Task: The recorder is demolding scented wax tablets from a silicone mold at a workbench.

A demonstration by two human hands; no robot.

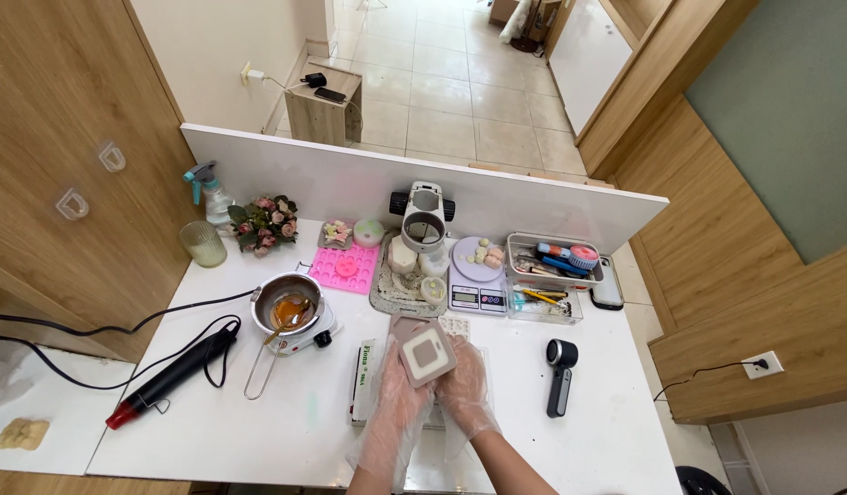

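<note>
Gloved left hand (394, 394) and right hand (465, 385) are both gripping a square mould (427, 355); a long white box (363, 380) is lying alongside, partly hidden.

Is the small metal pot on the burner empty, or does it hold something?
Holds something: the metal pot on the small burner shows amber liquid, with a spoon-like tool resting in it.

Open surface (258, 431) left of the hands (433, 390), up to the heat gun (171, 374) and melting pot (291, 313). Right side is bare around the black handheld tool (560, 374). Straight ahead it's crowded: pink mould (346, 268), scale (477, 275), tool tray (554, 273), backboard (350, 179) behind.
</note>
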